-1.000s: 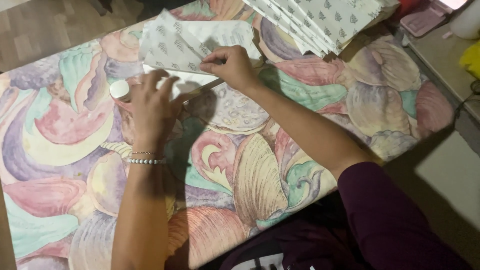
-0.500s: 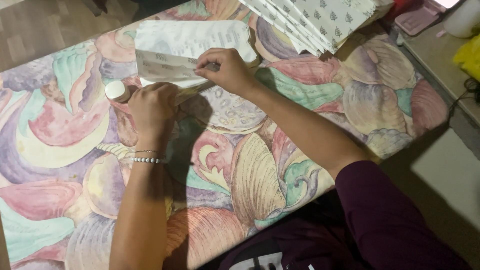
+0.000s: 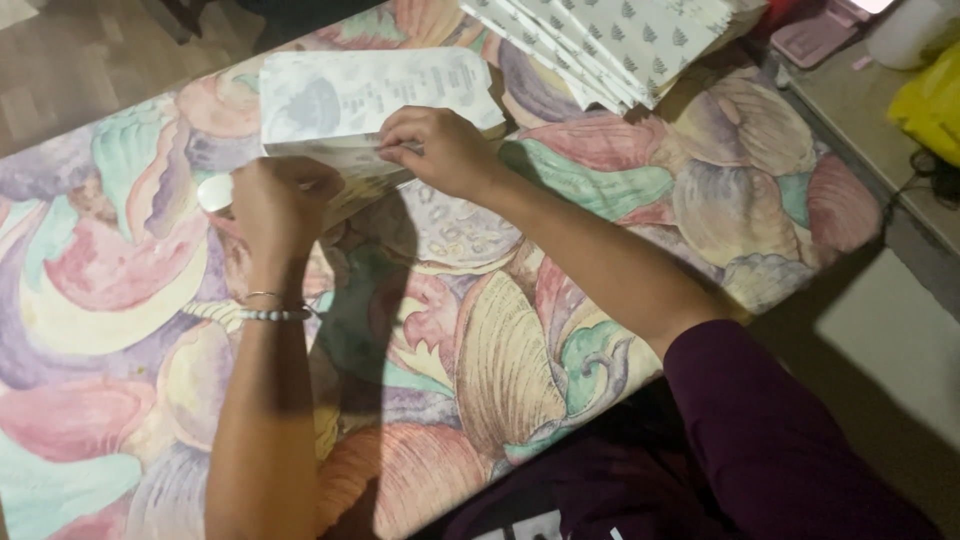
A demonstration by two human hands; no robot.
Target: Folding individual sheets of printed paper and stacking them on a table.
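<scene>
A white printed paper sheet lies flat on a table covered with a pastel shell-pattern cloth. Its near edge is folded over. My right hand pinches that folded edge near its middle. My left hand, with a beaded bracelet on the wrist, presses down on the fold's left end. A small white round object sits just left of my left hand, partly hidden by it.
A fanned stack of white papers with small dark prints lies at the table's far right. Beyond the table edge are a pink flat device, a yellow object and a white container. Wooden floor shows at top left.
The paper, lifted and bent a second ago, now lies flat with its near edge folded. Both hands have moved slightly along that fold.
</scene>
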